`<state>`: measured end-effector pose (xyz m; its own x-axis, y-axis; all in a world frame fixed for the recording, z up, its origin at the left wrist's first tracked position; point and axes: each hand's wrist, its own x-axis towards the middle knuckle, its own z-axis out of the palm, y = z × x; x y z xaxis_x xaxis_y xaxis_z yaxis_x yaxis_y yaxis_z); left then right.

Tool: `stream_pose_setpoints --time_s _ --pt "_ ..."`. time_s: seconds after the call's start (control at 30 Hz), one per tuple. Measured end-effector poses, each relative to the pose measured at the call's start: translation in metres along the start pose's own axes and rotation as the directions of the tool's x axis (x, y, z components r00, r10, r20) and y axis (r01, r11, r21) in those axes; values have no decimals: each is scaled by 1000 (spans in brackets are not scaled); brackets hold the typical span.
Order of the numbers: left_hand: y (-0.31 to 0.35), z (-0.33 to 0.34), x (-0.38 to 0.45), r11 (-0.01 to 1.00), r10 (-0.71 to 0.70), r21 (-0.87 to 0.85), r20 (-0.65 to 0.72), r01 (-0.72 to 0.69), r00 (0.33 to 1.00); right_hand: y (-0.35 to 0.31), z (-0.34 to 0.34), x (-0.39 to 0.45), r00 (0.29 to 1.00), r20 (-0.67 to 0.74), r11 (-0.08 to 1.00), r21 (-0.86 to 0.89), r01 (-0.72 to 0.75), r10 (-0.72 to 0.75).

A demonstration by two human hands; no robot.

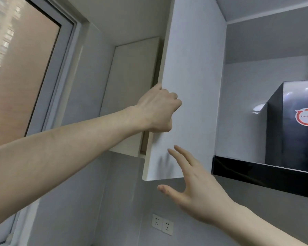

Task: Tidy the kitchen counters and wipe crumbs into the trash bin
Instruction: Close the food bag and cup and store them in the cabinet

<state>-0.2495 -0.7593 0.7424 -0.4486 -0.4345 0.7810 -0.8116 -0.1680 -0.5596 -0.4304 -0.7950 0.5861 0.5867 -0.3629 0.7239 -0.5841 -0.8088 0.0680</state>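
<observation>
I look up at a white wall cabinet door [192, 71], which stands slightly ajar with a dark gap along its left edge. My left hand [158, 112] is curled around that left edge at mid height. My right hand [194, 189] is spread open just below and in front of the door's lower corner, fingers apart, holding nothing. The cabinet's pale side panel [132, 82] shows to the left of the door. No counter, crumbs or trash bin are in view.
A window [23, 71] fills the left. A black range hood [290, 125] with a red round sticker hangs at the right, its black lower edge jutting out. Two white wall sockets [162, 223] sit on the grey wall below the cabinet.
</observation>
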Motion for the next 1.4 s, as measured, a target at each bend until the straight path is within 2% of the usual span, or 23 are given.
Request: stream_pose_setpoints --time_s 0.1,0.2,0.33,0.4,0.57,0.67,0.77,0.87,0.97,1.03,1.1,1.2,1.3,1.4 --pt "20 -24 7 989 14 -144 -70 -24 997 -5 -11 -15 999 -51 999 53 -12 15" --pt "32 -41 10 951 28 -292 -242 -100 970 -6 -20 -29 992 -114 991 123 -45 59" --pt "32 -46 0 911 82 -345 -385 -226 919 -1 -28 -51 981 -161 982 169 -85 113" --pt "33 -40 -11 911 139 -313 -382 -269 914 3 -32 -59 977 -171 982 159 -102 129" --pt "39 -21 -50 905 167 -338 -273 -257 947 7 -37 -74 976 -178 983 159 -96 124" --pt "37 -16 -78 901 172 -358 -221 -244 960 0 -29 -84 974 -211 984 170 -48 84" --pt "42 -10 -117 893 181 -383 -171 -235 968 -10 -17 -97 953 -303 984 176 23 32" --pt "54 0 -164 875 192 -429 -120 -226 974 -22 1 -114 936 -345 981 142 132 -76" --pt "70 17 -216 849 178 -499 -42 -175 983 -31 31 -135 950 -272 959 191 210 -154" --pt "83 31 -251 830 158 -547 42 -110 987 -35 55 -147 975 -153 954 229 193 -160" --pt "95 49 -283 809 138 -587 159 -19 978 -35 81 -155 992 -2 962 247 120 -124" --pt "113 78 -329 775 117 -617 357 139 927 -30 121 -164 981 193 960 278 -34 -21" --pt "132 108 -371 724 93 -631 490 279 867 -21 163 -174 941 332 936 305 -173 66" --pt "151 142 -406 663 59 -606 628 440 776 -7 208 -188 876 460 885 337 -321 142"
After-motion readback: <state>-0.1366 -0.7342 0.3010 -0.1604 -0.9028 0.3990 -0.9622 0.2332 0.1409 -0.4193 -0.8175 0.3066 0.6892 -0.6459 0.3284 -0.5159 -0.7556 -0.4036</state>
